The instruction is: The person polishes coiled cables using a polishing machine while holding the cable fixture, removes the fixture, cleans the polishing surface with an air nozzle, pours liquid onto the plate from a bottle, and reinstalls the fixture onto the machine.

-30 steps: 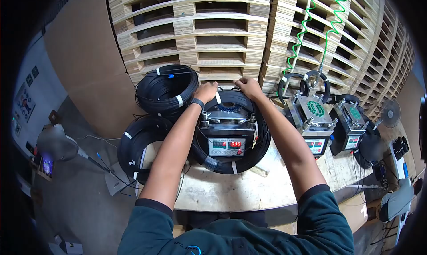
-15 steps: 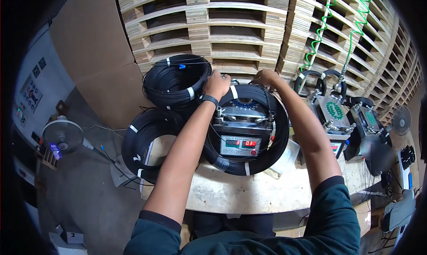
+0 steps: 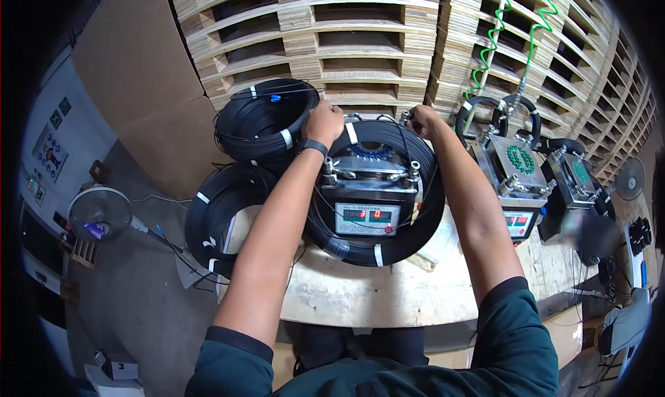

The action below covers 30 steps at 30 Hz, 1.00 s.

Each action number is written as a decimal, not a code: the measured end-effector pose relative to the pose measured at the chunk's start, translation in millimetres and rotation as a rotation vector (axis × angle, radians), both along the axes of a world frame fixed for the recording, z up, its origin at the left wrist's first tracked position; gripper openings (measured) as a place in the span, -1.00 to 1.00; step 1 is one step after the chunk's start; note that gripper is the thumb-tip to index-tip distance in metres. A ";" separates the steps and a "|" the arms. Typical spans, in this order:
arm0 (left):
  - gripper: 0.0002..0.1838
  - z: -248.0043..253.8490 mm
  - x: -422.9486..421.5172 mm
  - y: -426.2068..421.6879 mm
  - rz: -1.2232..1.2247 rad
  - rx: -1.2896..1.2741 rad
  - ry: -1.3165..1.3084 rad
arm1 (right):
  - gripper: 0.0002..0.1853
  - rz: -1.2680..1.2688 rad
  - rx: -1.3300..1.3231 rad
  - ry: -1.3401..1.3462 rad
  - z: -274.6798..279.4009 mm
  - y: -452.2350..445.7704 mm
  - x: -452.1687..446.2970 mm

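Note:
My left hand (image 3: 323, 123) is closed at the back left of the coil of black cable (image 3: 409, 144) that rings a metal machine (image 3: 370, 179). Its fingertips point away from me, so what they hold is hidden. My right hand (image 3: 424, 120) has curled fingers at the back right, beside a small metal knob; its grip is largely hidden too. On the machine's front, a control panel (image 3: 367, 219) shows red digits. Blue pieces (image 3: 372, 152) form an arc on its top. White bands tie the coil.
More black cable coils (image 3: 228, 213) stand to the left, one stacked at the back (image 3: 256, 144). Right of me are two similar machines, one with a ring of green pieces (image 3: 521, 159). Wooden pallets (image 3: 360, 40) rise behind the table (image 3: 360, 303). A fan (image 3: 99, 213) stands at left.
The whole view has shifted slightly. Both hands stay behind the machine, the right fingers now curled beside the metal knob. The panel's right-hand digits look different.

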<state>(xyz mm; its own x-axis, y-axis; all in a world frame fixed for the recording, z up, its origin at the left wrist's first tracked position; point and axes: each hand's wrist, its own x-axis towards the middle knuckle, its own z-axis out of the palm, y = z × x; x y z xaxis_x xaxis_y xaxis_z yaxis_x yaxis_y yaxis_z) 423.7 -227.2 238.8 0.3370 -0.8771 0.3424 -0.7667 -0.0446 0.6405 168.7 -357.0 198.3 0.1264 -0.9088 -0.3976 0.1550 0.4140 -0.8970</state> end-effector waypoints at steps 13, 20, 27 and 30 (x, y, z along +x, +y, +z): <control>-0.68 -2.6 1.8 -5.1 0.014 -0.021 0.007 | -0.68 -0.044 -0.043 -0.200 -27.5 -3.0 -14.4; -0.67 -3.6 0.1 -1.6 -0.002 -0.010 -0.010 | -0.64 -0.054 -0.110 -0.026 -25.5 -0.4 -17.4; -0.60 -5.9 5.1 -9.0 -0.092 -0.015 -0.169 | -0.23 0.001 -0.939 0.453 79.4 72.1 2.5; -0.61 -23.9 26.7 -44.0 -0.256 -0.047 -0.046 | -0.24 0.141 -1.130 0.769 78.8 135.4 32.2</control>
